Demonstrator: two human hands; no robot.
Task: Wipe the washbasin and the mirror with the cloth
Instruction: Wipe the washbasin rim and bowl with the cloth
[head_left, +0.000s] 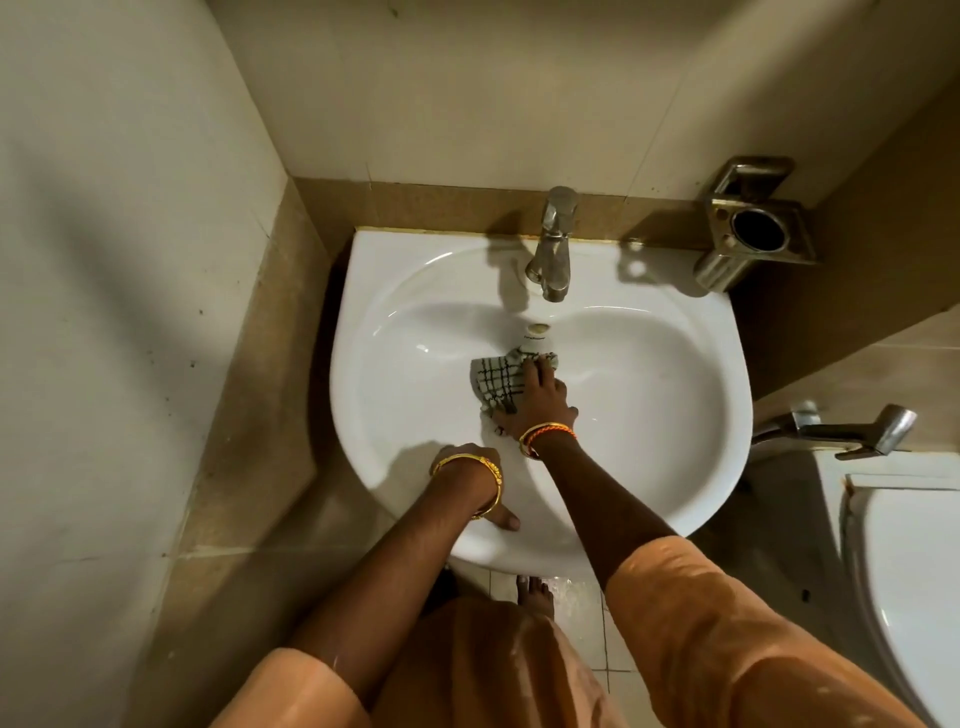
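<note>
The right hand (540, 400), fingers flat, presses the checked grey cloth (501, 382) into the white ceramic washbasin (649, 374), just near of its drain (538, 328).

We see the white washbasin (649, 415) carrying the checked cloth (496, 382) in its bowl, tap (553, 244) on the back rim.

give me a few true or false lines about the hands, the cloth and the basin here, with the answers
1. The right hand presses the checked cloth inside the washbasin. True.
2. The left hand holds the tap. False: it rests on the basin's front rim.
3. The cloth lies below the tap, near the middle of the bowl. True.
4. The mirror is being wiped. False: no mirror shows; the cloth is in the basin.
5. Water runs from the tap. False: no stream is visible.
</note>
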